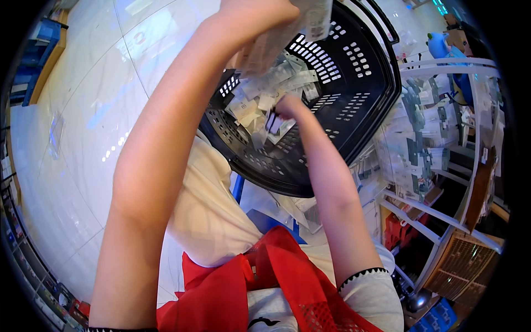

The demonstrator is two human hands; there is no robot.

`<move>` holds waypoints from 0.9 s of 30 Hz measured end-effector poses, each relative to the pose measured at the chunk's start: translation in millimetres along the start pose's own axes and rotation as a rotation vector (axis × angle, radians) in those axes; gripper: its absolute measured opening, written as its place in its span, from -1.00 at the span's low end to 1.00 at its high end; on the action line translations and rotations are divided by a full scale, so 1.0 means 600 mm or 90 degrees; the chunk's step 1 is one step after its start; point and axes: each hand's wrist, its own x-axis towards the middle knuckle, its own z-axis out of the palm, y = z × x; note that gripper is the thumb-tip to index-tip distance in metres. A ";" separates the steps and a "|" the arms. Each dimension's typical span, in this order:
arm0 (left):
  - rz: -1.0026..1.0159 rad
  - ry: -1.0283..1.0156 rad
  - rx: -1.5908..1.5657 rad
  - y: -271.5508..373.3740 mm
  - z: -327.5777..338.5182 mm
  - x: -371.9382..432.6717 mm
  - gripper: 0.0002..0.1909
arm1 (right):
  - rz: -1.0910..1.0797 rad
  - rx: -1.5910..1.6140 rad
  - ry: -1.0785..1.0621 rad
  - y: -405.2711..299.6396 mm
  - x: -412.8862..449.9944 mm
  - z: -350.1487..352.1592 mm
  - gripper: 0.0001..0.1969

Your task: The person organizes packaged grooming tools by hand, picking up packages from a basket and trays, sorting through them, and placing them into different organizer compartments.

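Observation:
A black plastic shopping basket point(356, 103) with slotted walls sits before me, and a loose heap of small clear packets point(249, 110) lies in it. My left hand point(265, 12) is raised over the basket's far left side, partly cut off by the top of the picture. It grips a bunch of clear plastic packages point(269, 47), blurred, which hang over the heap. Down inside the basket, my right hand point(289, 106) has its fingers curled on a small packet with a dark stripe point(273, 121). Blur hides the exact fingertips.
At the right stands a white metal rack point(477, 116) hung with many packaged goods point(419, 124). A blue toy figure point(439, 45) is above it. Below are a red crate point(400, 232) and a woven wooden panel point(460, 265). Glossy tiled floor point(83, 166) spreads to the left; shelves line the far left.

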 end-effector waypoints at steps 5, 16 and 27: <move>0.015 -0.055 0.065 -0.033 0.002 0.004 -0.75 | -0.145 0.423 0.061 -0.018 -0.199 -0.142 -0.78; 0.023 -0.094 0.147 -0.042 0.060 -0.073 -0.67 | -0.478 0.674 0.555 0.216 -0.605 -0.171 -0.77; 0.094 0.009 -0.049 0.023 0.117 -0.214 -0.73 | -0.245 0.035 1.499 0.530 -0.914 -0.274 -0.81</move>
